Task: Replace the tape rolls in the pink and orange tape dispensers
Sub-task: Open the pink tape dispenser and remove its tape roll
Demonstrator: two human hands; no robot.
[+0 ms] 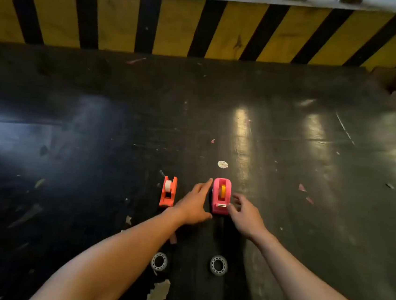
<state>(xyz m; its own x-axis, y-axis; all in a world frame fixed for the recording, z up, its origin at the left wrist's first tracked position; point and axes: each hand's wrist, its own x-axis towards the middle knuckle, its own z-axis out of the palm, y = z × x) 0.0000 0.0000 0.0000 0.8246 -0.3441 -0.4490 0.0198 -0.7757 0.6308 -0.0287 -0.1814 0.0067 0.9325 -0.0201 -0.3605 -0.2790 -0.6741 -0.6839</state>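
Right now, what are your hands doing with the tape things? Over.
Both hands open, left hand and right hand flanking pink dispenser, fingers at its sides. Orange dispenser untouched. Two spare rolls nearer me. Nothing blocking.

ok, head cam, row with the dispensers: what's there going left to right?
orange tape dispenser → left hand → pink tape dispenser → right hand. The hands flank the pink one; neither clearly grips it.
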